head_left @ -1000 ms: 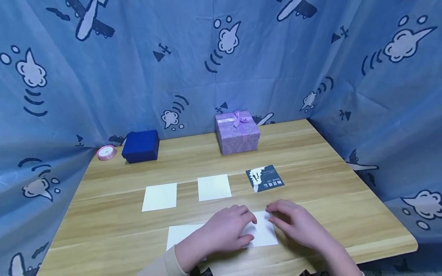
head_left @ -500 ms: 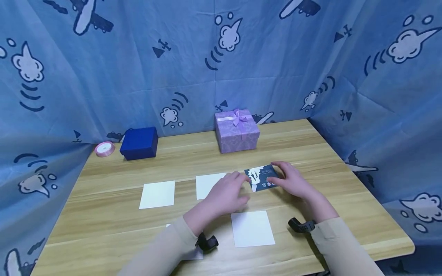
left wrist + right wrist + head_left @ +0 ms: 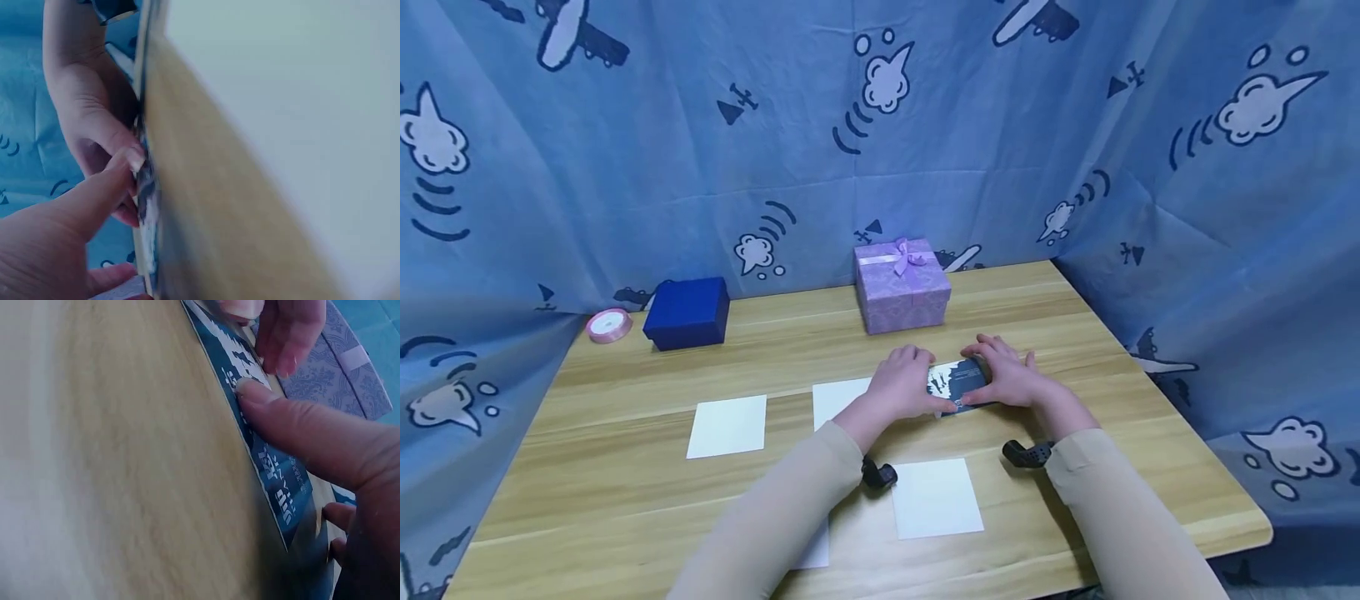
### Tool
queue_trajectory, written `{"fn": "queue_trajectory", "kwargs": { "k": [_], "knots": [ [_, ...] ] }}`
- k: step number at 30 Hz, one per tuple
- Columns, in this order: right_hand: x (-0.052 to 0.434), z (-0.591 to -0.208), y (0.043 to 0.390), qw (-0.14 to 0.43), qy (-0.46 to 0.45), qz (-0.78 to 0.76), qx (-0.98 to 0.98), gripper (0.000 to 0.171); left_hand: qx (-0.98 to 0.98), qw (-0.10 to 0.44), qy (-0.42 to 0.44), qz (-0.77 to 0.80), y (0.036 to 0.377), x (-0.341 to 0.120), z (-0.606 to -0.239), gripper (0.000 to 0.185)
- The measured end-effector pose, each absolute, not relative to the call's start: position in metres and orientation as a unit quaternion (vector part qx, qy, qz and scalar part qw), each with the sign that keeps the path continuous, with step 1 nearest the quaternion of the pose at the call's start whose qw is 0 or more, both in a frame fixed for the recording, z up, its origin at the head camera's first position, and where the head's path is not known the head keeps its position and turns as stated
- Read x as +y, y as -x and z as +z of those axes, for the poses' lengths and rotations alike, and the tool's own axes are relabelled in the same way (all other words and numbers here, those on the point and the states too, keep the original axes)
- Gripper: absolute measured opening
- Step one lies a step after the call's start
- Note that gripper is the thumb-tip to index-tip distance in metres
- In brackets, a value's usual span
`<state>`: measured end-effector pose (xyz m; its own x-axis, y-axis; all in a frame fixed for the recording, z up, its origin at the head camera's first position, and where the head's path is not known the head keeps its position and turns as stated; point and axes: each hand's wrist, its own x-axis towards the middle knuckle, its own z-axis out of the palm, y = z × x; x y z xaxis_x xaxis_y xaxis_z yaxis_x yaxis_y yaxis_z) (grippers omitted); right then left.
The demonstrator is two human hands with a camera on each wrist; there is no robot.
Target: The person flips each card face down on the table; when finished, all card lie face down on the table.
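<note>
Dark blue printed card (image 3: 958,383) with white lettering lies on the wooden bench (image 3: 1075,333), in front of the lilac gift box with a ribbon bow (image 3: 901,283). From the head view, the left hand (image 3: 904,390) and right hand (image 3: 1011,377) close on it from either side, fingers curled over its edges. A white square sheet (image 3: 936,497) lies nearer the person.

Left wrist view: the thumb presses the card's (image 3: 145,187) edge against the other fingers (image 3: 94,144).

Right wrist view: the right thumb pins the card (image 3: 275,469) on its printed face.
</note>
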<state>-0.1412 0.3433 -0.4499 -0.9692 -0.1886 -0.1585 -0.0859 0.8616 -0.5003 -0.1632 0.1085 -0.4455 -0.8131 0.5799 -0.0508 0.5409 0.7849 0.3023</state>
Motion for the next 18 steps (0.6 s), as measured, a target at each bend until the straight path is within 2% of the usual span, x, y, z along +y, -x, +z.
{"fn": "queue_trajectory", "kwargs": {
  "k": [4,10,18],
  "knots": [
    [0.3392,-0.4516,0.1441,0.100,0.060,-0.247,0.962,0.084,0.947,0.084,-0.290,0.113,0.1629,0.1128,-0.4446,0.105],
    [0.3390,-0.4530,0.1439,0.097,0.047,-0.244,0.964,0.077,0.948,0.100,-0.281,0.107,0.1613,0.1172,-0.4415,0.098],
    [0.3343,-0.4458,0.1464,0.097,0.052,-0.208,0.972,0.078,0.950,0.088,-0.283,0.097,0.1607,0.1164,-0.4386,0.096]
  ]
}}
